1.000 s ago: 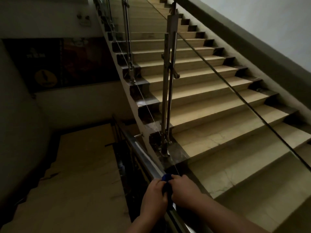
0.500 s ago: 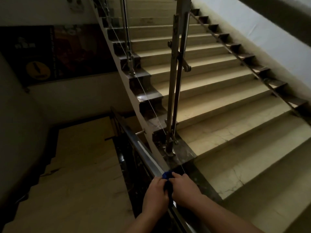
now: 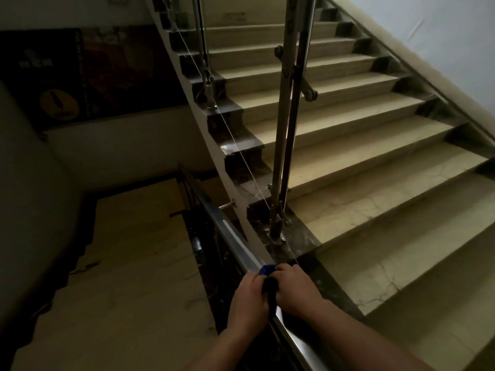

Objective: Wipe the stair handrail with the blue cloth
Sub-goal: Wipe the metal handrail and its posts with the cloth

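The blue cloth [image 3: 268, 279] is wrapped over the metal handrail [image 3: 235, 243] at near centre, clamped between the left hand [image 3: 250, 298] and right hand [image 3: 294, 289], both sets of fingers curled closed around cloth and rail. Against the earlier frames, the grip is unchanged and the cloth is held at about the same spot; only the view has tilted. Little wiping progress is judged made; bare rail remains far-left, below the baluster post [image 3: 285, 145].

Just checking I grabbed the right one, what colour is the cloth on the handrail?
Blue: the cloth shows between both hands in the head view.
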